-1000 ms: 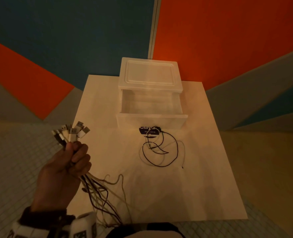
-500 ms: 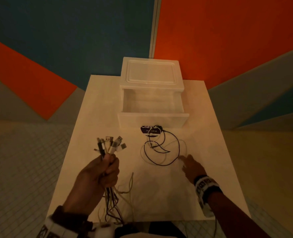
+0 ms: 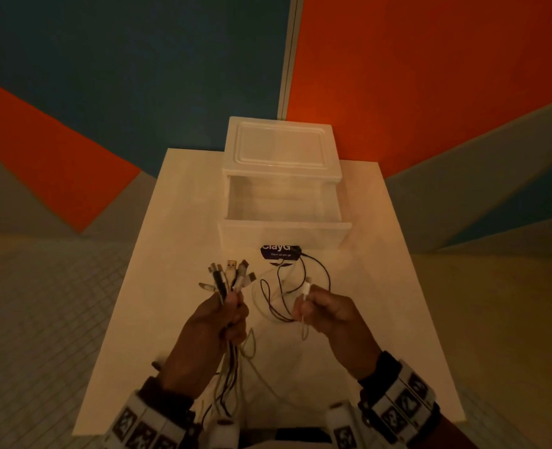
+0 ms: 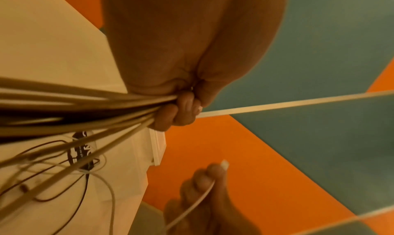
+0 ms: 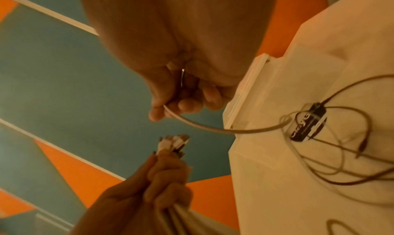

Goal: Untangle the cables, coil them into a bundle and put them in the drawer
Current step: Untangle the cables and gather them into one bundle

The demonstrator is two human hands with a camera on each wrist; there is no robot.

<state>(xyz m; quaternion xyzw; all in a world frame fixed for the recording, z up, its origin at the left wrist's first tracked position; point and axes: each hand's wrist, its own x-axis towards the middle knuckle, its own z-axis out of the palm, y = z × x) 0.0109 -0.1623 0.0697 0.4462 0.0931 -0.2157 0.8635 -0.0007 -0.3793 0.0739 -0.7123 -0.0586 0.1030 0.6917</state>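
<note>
Holding a fat bunch of cables [image 3: 227,283] in a closed fist, the left hand [image 3: 218,322] sits above the near-left part of the counter [image 3: 397,319], with the USB-type plugs fanned out above the knuckles and the loose tails drooping down past the wrist toward the near edge. Fingers [image 4: 183,110] on that hand are wrapped tight all the way round the bundle, no gap showing in the left wrist view. Over on the other side, the right hand [image 3: 329,314] is raised above the counter's middle and pinches a single white cable [image 3: 305,294] just under its plug, thumb against curled fingers [image 5: 187,103]; the rest of that cable sags away and runs back down to the counter. A few more leads are loose on the surface: a dark cable [image 3: 300,286] looped in a messy ring together with a pale one, lying right in front of the drawer, between the two hands and the drawer front. One end of it reaches a small dark label [image 3: 279,252] with white lettering at the foot of the drawer front. At the far edge of the counter is the white plastic drawer unit [image 3: 281,147], and its drawer [image 3: 284,234] is pulled open toward the person, with no cables inside it.
</note>
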